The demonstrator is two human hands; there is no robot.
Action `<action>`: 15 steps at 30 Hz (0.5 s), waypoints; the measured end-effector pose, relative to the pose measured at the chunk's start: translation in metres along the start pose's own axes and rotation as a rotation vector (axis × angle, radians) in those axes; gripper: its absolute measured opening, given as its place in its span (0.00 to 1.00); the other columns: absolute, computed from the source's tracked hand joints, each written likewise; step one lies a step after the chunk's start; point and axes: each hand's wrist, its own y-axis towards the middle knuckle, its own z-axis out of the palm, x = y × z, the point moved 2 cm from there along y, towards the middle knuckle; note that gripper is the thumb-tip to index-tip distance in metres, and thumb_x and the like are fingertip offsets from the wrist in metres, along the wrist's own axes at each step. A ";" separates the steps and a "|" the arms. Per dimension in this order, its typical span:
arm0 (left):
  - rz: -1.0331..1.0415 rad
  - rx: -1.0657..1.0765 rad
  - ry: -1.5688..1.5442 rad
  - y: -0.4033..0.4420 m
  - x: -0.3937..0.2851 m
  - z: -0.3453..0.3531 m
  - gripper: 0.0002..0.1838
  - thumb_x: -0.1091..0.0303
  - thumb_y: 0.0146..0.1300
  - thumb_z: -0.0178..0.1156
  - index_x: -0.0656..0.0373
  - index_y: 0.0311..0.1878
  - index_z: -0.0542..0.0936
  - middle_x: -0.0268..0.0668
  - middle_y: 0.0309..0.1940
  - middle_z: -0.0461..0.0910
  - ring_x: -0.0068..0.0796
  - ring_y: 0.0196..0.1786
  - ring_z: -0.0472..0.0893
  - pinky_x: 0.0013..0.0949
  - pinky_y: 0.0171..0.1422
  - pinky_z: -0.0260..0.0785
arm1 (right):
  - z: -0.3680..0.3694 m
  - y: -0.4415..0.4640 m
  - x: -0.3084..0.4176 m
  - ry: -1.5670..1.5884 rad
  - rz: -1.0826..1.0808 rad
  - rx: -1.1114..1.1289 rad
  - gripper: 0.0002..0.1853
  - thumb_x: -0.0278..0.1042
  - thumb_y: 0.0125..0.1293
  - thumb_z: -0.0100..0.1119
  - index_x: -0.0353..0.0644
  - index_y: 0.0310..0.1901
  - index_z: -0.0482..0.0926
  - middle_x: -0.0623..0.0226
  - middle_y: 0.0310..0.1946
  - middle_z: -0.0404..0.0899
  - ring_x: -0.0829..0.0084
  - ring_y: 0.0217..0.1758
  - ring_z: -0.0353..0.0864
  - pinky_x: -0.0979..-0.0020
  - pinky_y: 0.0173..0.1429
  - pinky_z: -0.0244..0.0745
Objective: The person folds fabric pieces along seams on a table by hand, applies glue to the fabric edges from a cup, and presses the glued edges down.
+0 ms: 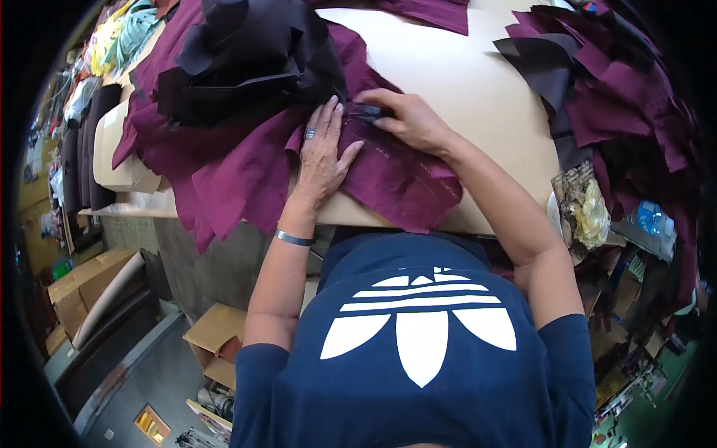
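Observation:
My left hand (326, 153) lies flat on the maroon fabric (403, 179), fingers stretched out and pressing it to the table. Just to its right, my right hand (407, 119) is closed around a small dark tool (366, 110), whose kind I cannot make out. The tool is low against the fabric, close to my left fingertips. Faint pale marks run along the fabric below my right hand. A crumpled heap of black fabric (246, 67) rests on more maroon cloth beyond my left hand.
The pale tabletop (493, 112) extends behind and right of my hands. Maroon and black pieces (620, 89) are piled at the right, near a crumpled yellowish plastic bag (590, 213) and a water bottle (651, 220). Cardboard boxes (216, 328) stand on the floor at lower left.

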 end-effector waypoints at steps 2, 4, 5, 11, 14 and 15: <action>-0.008 -0.022 0.001 -0.001 0.001 0.002 0.35 0.64 0.55 0.63 0.66 0.64 0.63 0.46 0.66 0.60 0.49 0.68 0.60 0.43 0.71 0.53 | -0.014 -0.014 -0.004 0.037 0.165 -0.004 0.22 0.18 0.55 0.58 0.40 0.54 0.74 0.61 0.46 0.79 0.70 0.53 0.77 0.71 0.60 0.68; -0.022 -0.026 -0.008 0.000 -0.002 -0.001 0.32 0.66 0.56 0.61 0.66 0.63 0.64 0.45 0.66 0.62 0.49 0.67 0.61 0.43 0.71 0.53 | -0.012 -0.014 -0.003 -0.121 0.002 0.037 0.21 0.17 0.54 0.57 0.40 0.51 0.75 0.61 0.44 0.80 0.66 0.51 0.78 0.69 0.59 0.69; -0.025 -0.027 -0.028 -0.001 -0.001 0.000 0.30 0.68 0.57 0.59 0.66 0.63 0.65 0.45 0.65 0.63 0.48 0.67 0.61 0.42 0.71 0.54 | -0.010 -0.015 -0.002 -0.195 -0.080 0.048 0.20 0.17 0.53 0.57 0.40 0.50 0.75 0.62 0.44 0.80 0.64 0.50 0.78 0.69 0.58 0.70; -0.023 -0.065 -0.057 0.000 0.002 0.001 0.23 0.77 0.61 0.50 0.65 0.61 0.68 0.44 0.63 0.66 0.48 0.65 0.64 0.41 0.70 0.56 | 0.007 0.009 0.004 -0.562 -0.416 0.094 0.12 0.18 0.51 0.51 0.44 0.37 0.76 0.67 0.35 0.74 0.62 0.42 0.70 0.65 0.46 0.67; -0.023 -0.090 -0.084 0.000 0.003 0.003 0.22 0.78 0.61 0.49 0.65 0.61 0.68 0.45 0.63 0.66 0.49 0.65 0.64 0.42 0.69 0.56 | 0.016 0.012 -0.003 -0.601 -0.557 0.081 0.13 0.18 0.49 0.52 0.44 0.37 0.76 0.68 0.35 0.74 0.62 0.42 0.71 0.66 0.47 0.67; -0.024 -0.089 -0.080 0.000 0.003 0.003 0.22 0.78 0.61 0.49 0.64 0.61 0.69 0.45 0.62 0.66 0.49 0.65 0.64 0.42 0.69 0.56 | 0.019 0.011 -0.003 -0.625 -0.597 0.091 0.13 0.18 0.49 0.52 0.44 0.37 0.76 0.68 0.35 0.74 0.62 0.42 0.71 0.66 0.47 0.67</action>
